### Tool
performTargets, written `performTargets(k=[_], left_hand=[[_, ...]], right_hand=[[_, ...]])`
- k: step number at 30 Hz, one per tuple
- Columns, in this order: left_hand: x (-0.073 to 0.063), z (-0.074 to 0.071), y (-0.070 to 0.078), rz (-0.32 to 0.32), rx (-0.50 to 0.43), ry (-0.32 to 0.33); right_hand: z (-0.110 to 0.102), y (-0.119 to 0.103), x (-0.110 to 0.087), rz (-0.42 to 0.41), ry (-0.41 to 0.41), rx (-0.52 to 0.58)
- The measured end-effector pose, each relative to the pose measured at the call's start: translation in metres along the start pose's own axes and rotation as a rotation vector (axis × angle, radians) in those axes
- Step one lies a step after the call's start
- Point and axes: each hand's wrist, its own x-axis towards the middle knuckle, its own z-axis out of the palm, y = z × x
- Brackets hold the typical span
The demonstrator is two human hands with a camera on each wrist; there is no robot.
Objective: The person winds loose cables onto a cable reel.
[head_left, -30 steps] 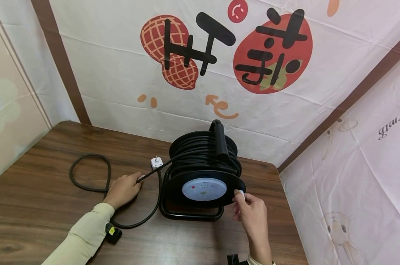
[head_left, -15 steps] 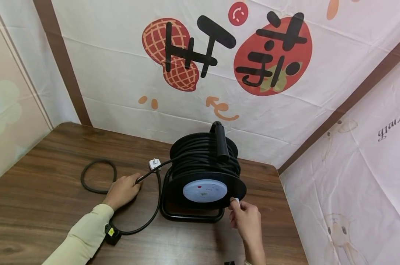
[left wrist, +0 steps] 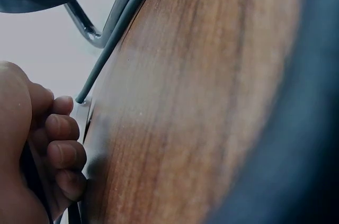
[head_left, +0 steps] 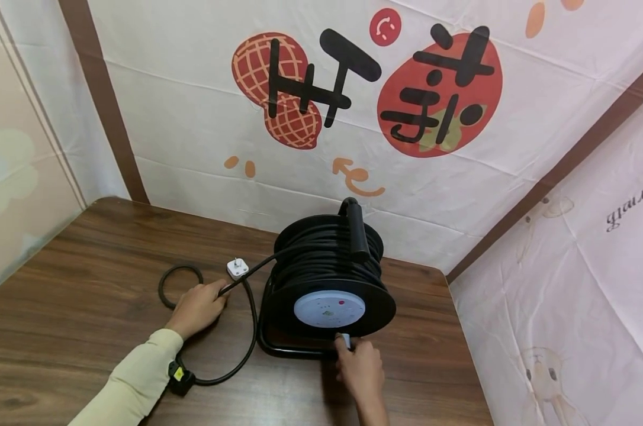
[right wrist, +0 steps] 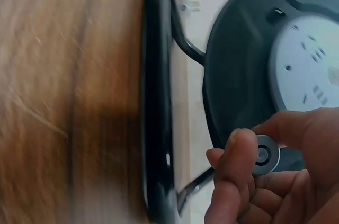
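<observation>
A black cable reel (head_left: pixel 329 260) with a pale round socket panel (head_left: pixel 329 309) stands on its tubular frame (head_left: pixel 295 353). My left hand (head_left: pixel 198 310) curls round the black cable (head_left: pixel 263 263), which runs taut up to the drum. At the reel's lower front rim, my right hand (head_left: pixel 361 370) grips the small pale crank knob (head_left: pixel 346 339) between thumb and fingers. The right wrist view shows the round end of that knob (right wrist: pixel 263 154) between the fingers. The white plug (head_left: pixel 237 268) on the cable's loose end lies left of the reel.
The reel's carrying handle (head_left: pixel 356 231) points up near the back wall cloth (head_left: pixel 193 118). Slack cable loops (head_left: pixel 220 380) lie on the wooden table (head_left: pixel 87 296) around my left hand. A second printed cloth (head_left: pixel 556 296) borders the table's right edge.
My right hand has swung the knob down and left along the rim, and the socket panel has turned with it. The loose cable loop has shrunk, and the plug has slid slightly left.
</observation>
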Motion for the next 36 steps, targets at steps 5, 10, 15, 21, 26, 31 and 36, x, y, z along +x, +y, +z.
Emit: performTargets(k=[5,10,15,21,26,31,36], left_hand=[[-0.001,-0.001,0.000,0.017,0.005,0.000],[0.000,-0.001,0.003,0.018,0.006,0.007],[0.001,0.000,0.008,0.033,-0.002,0.022],[0.001,0.002,0.011,0.045,0.018,0.061],[0.002,0.003,0.011,0.046,0.021,0.069],[0.004,0.005,0.012,0.045,0.011,0.069],[0.006,0.006,0.015,0.048,-0.001,0.062]], right_hand=[[0.013,-0.008,-0.006,-0.044,0.053,-0.114],[0.022,-0.012,-0.007,-0.093,0.124,-0.216],[0.029,-0.016,-0.009,-0.123,0.146,-0.284],[0.035,-0.018,-0.010,-0.142,0.153,-0.314],[0.039,-0.018,-0.011,-0.164,0.154,-0.314],[0.039,-0.018,-0.011,-0.198,0.132,-0.295],[0.040,-0.017,-0.011,-0.265,0.122,-0.312]])
